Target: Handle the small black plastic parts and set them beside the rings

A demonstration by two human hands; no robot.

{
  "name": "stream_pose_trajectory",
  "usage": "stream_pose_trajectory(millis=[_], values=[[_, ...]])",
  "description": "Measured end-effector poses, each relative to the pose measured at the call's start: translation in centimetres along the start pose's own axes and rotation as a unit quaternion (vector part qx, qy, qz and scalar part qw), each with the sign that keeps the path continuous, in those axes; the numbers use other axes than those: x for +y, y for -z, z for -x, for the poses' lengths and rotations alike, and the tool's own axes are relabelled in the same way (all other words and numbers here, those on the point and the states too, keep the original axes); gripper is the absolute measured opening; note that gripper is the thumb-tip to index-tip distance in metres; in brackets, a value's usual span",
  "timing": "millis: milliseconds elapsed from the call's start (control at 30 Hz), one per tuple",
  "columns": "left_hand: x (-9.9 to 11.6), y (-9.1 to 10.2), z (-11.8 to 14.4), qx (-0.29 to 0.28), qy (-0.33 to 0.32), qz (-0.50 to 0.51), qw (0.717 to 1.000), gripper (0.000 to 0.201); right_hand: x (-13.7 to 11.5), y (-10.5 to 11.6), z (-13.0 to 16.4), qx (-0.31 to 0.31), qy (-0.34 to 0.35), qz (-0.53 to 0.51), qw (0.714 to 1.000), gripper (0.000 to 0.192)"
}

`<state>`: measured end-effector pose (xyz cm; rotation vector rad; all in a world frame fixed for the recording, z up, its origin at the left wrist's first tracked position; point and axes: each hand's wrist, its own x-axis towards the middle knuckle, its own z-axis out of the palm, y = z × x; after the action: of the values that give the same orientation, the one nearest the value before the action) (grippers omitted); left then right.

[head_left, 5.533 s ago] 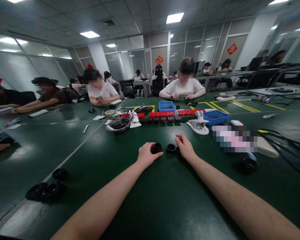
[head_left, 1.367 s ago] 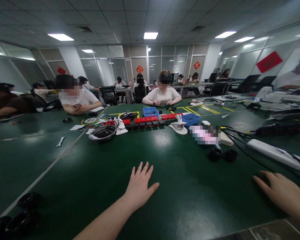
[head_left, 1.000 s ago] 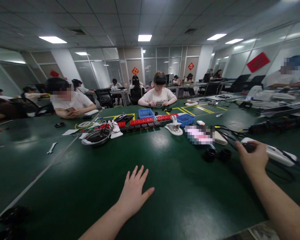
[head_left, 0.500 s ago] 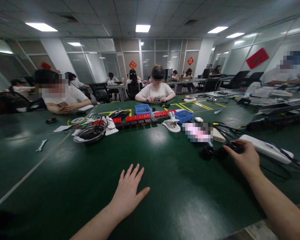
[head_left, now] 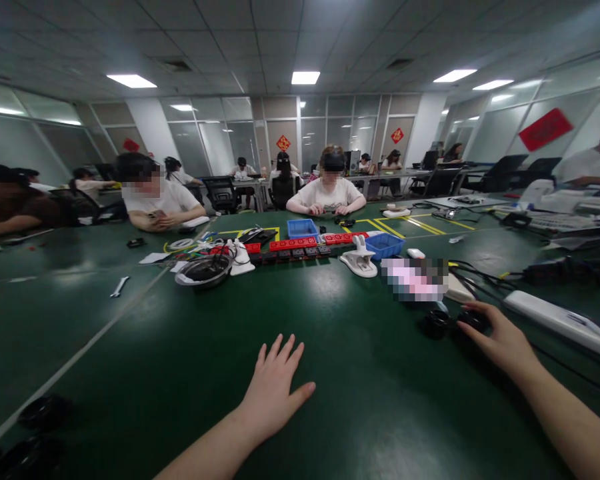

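My left hand (head_left: 276, 390) lies palm down on the green table (head_left: 220, 347), fingers spread, with nothing in it. Over on the right, my right hand (head_left: 505, 343) has its thumb and fingers curved around a black round part (head_left: 473, 320) that rests at table level. Its far side is hidden by the fingers. Just left of it, apart from the hand, sits a similar black ring-shaped part (head_left: 436, 323). More black round parts (head_left: 45, 413) stand at the lower left corner, partly cut off by the frame's edge.
A white power strip (head_left: 563, 323) and black cables lie beyond my right hand. Farther back are a white clamp (head_left: 360, 260), blue bins (head_left: 384, 246), red and black blocks (head_left: 293, 245), a bowl (head_left: 203, 272) and a wrench (head_left: 120, 287). Several people sit around.
The view has turned left and tilted up, bringing black parts in at lower left. My right hand has moved slightly left and down with the black round part. My left hand stays flat.
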<state>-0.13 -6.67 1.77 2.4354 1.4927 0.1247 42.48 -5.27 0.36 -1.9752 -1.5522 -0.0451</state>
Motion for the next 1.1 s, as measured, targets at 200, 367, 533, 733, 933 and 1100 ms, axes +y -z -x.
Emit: stream_pose_trajectory(millis=[200, 367, 533, 733, 933, 1100], values=[[0.1, 0.5, 0.6, 0.007, -0.004, 0.021, 1.0, 0.063, 0.8, 0.4, -0.5, 0.094, 0.024, 0.072, 0.993, 0.053], [0.1, 0.2, 0.7, 0.021, -0.004, 0.027, 0.999, 0.065, -0.1, 1.4, -0.2, 0.28, -0.009, 0.187, 0.942, 0.06], [0.8, -0.8, 0.5, 0.044, 0.006, 0.01, 0.999, 0.066, -10.2, -0.8, 5.0, 0.136, 0.293, 0.081, 0.943, 0.027], [0.9, 0.7, 4.7, 0.015, -0.052, 0.019, 0.998, 0.074, -23.5, -6.7, 9.8, -0.191, 0.431, -0.037, 0.881, 0.038], [-5.7, 4.4, 15.2, 0.242, 0.036, 0.01, 0.969, 0.065, -27.4, -10.0, 7.8, -0.262, 0.35, -0.087, 0.895, 0.039], [-14.9, 3.4, 24.1, 0.453, 0.359, -0.082, 0.812, 0.06, -27.4, -10.4, 7.0, -0.287, 0.316, -0.116, 0.897, 0.038]])
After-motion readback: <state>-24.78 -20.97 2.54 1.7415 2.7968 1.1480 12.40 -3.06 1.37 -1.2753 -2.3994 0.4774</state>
